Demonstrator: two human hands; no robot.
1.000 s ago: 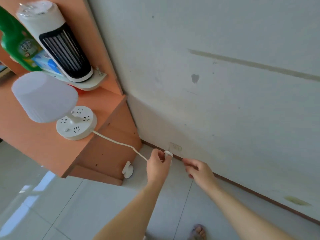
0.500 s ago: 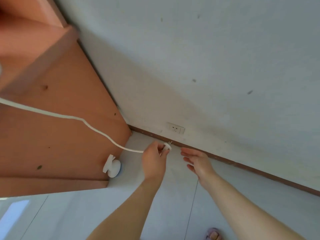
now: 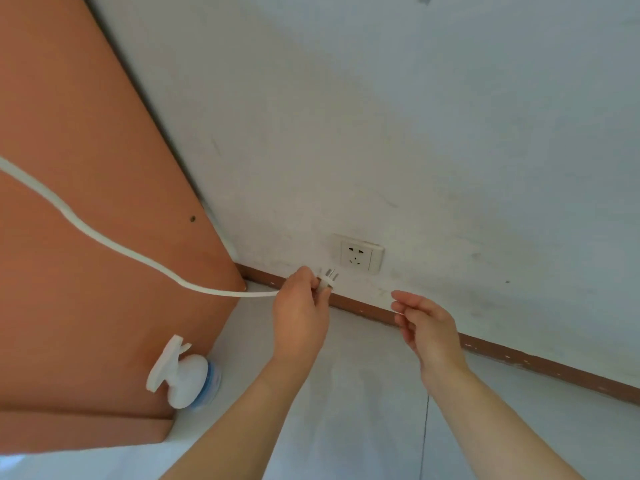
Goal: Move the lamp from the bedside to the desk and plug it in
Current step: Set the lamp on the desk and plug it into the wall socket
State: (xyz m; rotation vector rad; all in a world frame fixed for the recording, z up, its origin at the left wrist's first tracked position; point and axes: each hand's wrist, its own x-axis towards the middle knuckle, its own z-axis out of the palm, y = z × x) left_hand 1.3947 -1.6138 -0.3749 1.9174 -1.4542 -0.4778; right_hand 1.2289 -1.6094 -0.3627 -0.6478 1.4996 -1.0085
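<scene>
Lamp cord runs to the plug pinched in the left hand just below the wall socket, right hand open and empty nearby; prongs, seemingly three, should align with the slots before pushing straight.

White clip thing by orange panel.

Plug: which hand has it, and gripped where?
The left hand pinches the plug by its white body, prongs free. The right hand holds nothing.
</scene>
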